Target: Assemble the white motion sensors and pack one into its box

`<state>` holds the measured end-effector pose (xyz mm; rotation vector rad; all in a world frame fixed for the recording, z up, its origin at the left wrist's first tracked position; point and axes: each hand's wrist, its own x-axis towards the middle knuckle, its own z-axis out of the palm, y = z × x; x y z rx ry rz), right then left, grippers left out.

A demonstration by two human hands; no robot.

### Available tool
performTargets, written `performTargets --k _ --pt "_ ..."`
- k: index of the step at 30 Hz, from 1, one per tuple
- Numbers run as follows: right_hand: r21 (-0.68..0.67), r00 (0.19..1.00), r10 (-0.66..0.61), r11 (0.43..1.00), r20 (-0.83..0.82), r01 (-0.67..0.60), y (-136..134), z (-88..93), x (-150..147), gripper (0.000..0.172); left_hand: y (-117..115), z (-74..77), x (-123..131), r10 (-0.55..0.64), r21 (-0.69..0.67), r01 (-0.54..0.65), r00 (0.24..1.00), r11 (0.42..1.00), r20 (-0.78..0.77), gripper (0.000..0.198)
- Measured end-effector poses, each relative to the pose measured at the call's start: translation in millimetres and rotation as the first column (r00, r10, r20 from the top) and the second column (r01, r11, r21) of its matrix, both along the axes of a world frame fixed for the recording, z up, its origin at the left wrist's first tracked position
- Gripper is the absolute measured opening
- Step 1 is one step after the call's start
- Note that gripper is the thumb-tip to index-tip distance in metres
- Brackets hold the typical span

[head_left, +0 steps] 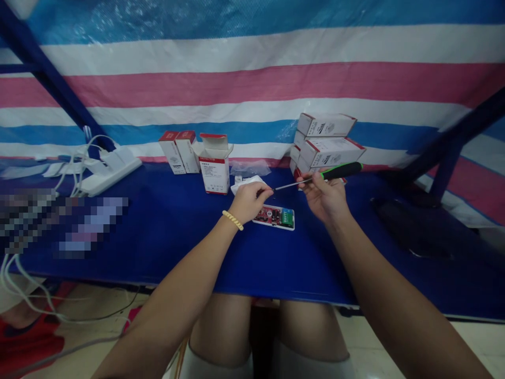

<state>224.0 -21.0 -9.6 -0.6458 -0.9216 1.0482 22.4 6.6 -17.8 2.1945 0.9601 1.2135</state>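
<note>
My right hand (pixel 324 196) holds a screwdriver with a black and green handle (pixel 342 170), its shaft pointing left. At the screwdriver's tip, the thumb and fingers of my left hand (pixel 252 199) are pinched together; whatever they grip there is too small to make out. Beneath the hands lies a white casing with a red circuit board (pixel 270 215) and a green and blue battery (pixel 288 218) at its right end. My left wrist and fingers cover the board's left part. Behind my left hand is some white crumpled wrapping (pixel 244 183).
An open white and red box (pixel 214 171) stands behind, left of my hands, beside two closed boxes (pixel 178 152). More boxes (pixel 329 150) are stacked at the back right. A white power strip (pixel 112 171) with cables lies left. Dark flat objects (pixel 410 229) rest at right.
</note>
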Motion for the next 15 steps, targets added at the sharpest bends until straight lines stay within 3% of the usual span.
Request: performTargets --k 8,15 --pt "-0.098 0.998 -0.031 0.995 -0.063 0.024 2 -2.6 -8 0.035 -1 3.1 -1 0.046 -0.043 -0.048 0.998 0.998 -0.045 0.010" --pt "-0.216 0.975 -0.132 0.972 -0.178 0.092 -2 4.7 -22 0.028 -1 0.2 1 -0.066 -0.161 0.062 0.998 0.985 -0.018 0.016"
